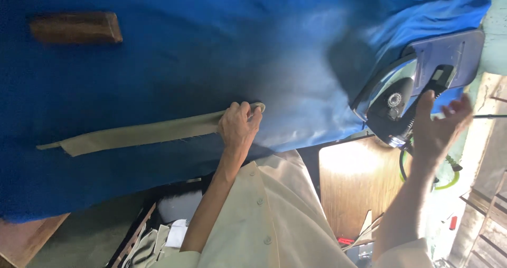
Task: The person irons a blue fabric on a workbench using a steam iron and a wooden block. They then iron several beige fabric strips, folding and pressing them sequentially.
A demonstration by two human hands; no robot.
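Left hand (238, 126) pinches one end of a beige cloth strip (142, 135) lying flat on the blue cloth (185, 62), past a wooden block (75, 27). Right hand (437, 125), fingers spread and holding nothing, hovers just beside the iron (417, 86).

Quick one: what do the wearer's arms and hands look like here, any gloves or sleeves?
Both hands are bare: no gloves, and no rings or watch that I can make out. The left hand and right hand lead into bare forearms. Short cream sleeves start near the elbows, part of a buttoned cream shirt. No markings visible.
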